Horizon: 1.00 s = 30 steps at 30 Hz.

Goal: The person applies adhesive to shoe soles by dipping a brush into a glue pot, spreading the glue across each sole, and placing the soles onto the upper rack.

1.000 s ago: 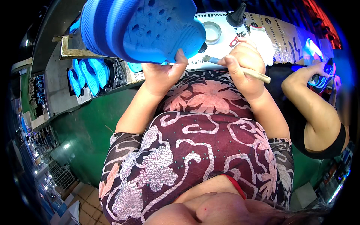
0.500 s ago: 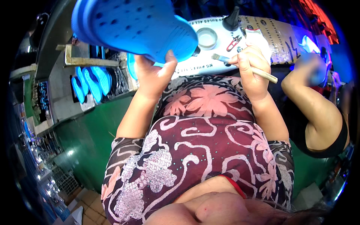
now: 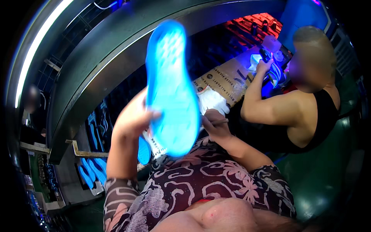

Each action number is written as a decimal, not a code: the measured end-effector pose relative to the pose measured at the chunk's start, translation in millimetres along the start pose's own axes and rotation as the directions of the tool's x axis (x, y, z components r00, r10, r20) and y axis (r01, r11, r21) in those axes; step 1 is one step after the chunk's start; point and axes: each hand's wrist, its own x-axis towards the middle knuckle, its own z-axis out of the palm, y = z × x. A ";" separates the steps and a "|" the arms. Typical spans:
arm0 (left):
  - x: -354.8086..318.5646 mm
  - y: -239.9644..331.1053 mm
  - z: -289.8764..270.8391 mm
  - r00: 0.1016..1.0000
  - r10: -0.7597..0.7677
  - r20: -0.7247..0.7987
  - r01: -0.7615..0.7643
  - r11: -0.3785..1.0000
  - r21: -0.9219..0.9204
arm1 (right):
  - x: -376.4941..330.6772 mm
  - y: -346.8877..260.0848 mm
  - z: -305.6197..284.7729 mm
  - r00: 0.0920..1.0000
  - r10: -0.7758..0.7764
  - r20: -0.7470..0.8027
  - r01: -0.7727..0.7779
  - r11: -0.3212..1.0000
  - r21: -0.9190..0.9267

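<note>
A bright blue shoe sole (image 3: 174, 116) is held up, nearly upright, in the middle of the view. My left hand (image 3: 133, 116) grips its left edge, the thumb lying across the face turned to me. Behind the sole's lower right edge, my right hand (image 3: 217, 124) is closed round a brush (image 3: 221, 121); only part of its wooden handle shows, and its bristles are hidden. A white glove or cloth (image 3: 212, 99) lies on the cardboard-covered bench (image 3: 232, 75) just beyond my right hand. Another blue sole (image 3: 144, 150) rests below my left wrist.
To my right sits a co-worker (image 3: 286, 106), whose hands hold shoe parts under violet light. A dark metal beam (image 3: 96, 77) crosses above the bench. More blue soles (image 3: 92, 170) lie at lower left, near a wooden bracket (image 3: 87, 154).
The view has lifted and swung right, bringing in the beam and the co-worker. My left hand has turned the sole upright with its other face toward me; my right hand still keeps the brush.
</note>
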 end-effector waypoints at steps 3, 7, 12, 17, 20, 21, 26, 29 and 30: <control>118.5 38.0 -18.8 0.991 0.017 0.134 0.029 0.942 -0.333 | -2.7 -2.8 13.2 0.999 0.035 0.001 -0.035 0.999 0.030; 205.4 74.1 -2.4 0.982 0.050 -0.185 -0.154 0.780 -0.607 | -9.0 3.6 13.5 0.999 0.036 -0.006 -0.036 0.999 0.001; 151.1 49.9 29.1 0.876 0.455 -0.161 -0.483 0.827 -0.289 | -12.5 9.1 13.1 0.992 0.124 -0.019 -0.123 0.991 0.046; 13.1 -68.3 -47.6 0.962 0.108 -0.252 -0.045 0.969 0.244 | -17.7 19.4 17.8 0.997 0.071 -0.001 -0.071 0.997 0.037; -91.1 -148.9 -123.0 0.876 0.100 -0.472 0.312 0.630 0.711 | -20.4 19.5 20.2 0.960 0.271 0.074 -0.281 0.933 0.225; -120.7 -152.4 -127.8 0.819 0.044 -0.572 0.491 0.462 0.738 | -20.9 23.0 22.8 0.955 0.292 0.063 -0.298 0.923 0.245; -239.6 -224.6 -133.3 0.599 -0.146 -0.787 0.790 -0.053 0.611 | -8.4 17.5 31.1 0.937 0.329 0.116 -0.348 0.904 0.249; -256.6 -238.4 -117.0 0.562 -0.190 -0.805 0.807 -0.084 0.584 | -2.0 18.3 42.4 0.925 0.353 0.143 -0.376 0.905 0.201; -261.7 -238.9 -114.6 0.563 -0.199 -0.802 0.810 -0.057 0.583 | -0.1 20.0 46.1 0.924 0.357 0.140 -0.380 0.902 0.207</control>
